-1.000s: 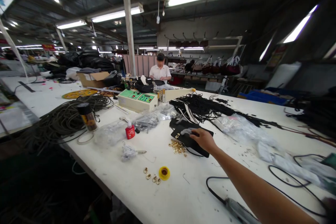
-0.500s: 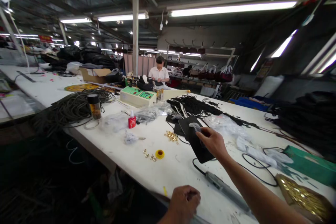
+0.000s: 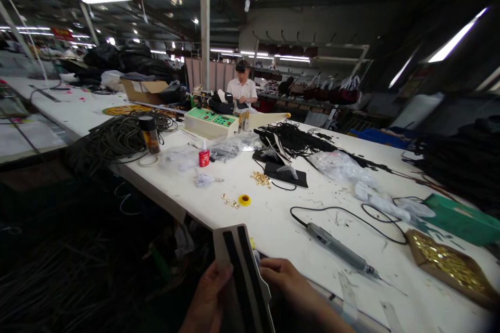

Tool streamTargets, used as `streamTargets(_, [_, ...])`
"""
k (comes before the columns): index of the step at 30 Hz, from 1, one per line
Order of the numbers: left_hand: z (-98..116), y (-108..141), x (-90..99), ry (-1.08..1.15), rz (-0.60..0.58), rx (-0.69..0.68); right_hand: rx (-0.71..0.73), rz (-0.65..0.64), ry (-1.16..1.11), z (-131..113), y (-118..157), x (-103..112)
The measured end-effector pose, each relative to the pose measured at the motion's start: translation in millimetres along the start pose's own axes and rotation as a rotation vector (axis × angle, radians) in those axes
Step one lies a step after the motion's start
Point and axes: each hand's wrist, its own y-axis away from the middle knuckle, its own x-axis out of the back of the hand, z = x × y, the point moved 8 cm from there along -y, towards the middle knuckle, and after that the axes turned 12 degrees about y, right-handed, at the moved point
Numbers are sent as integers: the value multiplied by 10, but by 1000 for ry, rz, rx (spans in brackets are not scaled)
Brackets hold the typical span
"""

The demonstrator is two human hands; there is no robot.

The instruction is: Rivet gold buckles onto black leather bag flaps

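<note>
Over the table's front edge, my left hand (image 3: 209,294) grips a flat panel (image 3: 242,270), its thumb on the near face. That face is greyish beige with two long black strips running down it. At the panel's right edge is my right hand (image 3: 287,283), its fingers curled against or behind the edge. A bit of pale material shows beside those fingers; what it is I cannot make out. Further back lies a black flat panel (image 3: 297,179) with a clear plastic piece (image 3: 288,171) on top. Gold-coloured metal fittings (image 3: 261,179) lie loose to its left.
A grey pen-like electric tool (image 3: 339,250) with a thin tip and black cord lies to the right. Beyond it are a box of gold fittings (image 3: 449,265) and a green box (image 3: 461,218). A red bottle (image 3: 203,157) and yellow ring (image 3: 244,200) stand left. A co-worker (image 3: 242,88) sits opposite.
My right hand has come back from the middle of the table to the front edge, bringing a panel. My left hand now grips it, with its striped face toward me. The view has shifted.
</note>
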Motion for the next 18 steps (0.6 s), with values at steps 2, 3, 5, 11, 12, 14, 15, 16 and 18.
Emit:
streamTargets(2, [80, 70, 247, -16, 136, -8, 46, 92, 180, -154, -192, 188])
streamTargets(3, [112, 100, 354, -28, 193, -13, 91, 179, 285, -275, -310, 311])
streamTargets(5, [157, 141, 519, -44, 270, -21, 212, 339, 542, -560, -572, 477])
streamTargets(11, [239, 164, 656, -50, 313, -54, 294, 457, 1075, -913, -1389, 412])
streamTargets(12, [268, 165, 650, -55, 314, -66, 292, 451, 1089, -911, -1476, 391])
streamTargets(14, [334, 166, 637, -79, 317, -82, 291, 430, 1129, -897, -1597, 350])
streamTargets(15, [367, 164, 632, -95, 317, -84, 287, 420, 1146, -889, -1636, 336])
streamTargets(16, [397, 159, 631, -110, 314, -81, 281, 411, 1161, -883, -1666, 326])
streamTargets(18, [432, 140, 630, -136, 297, -54, 263, 397, 1185, -877, -1708, 317])
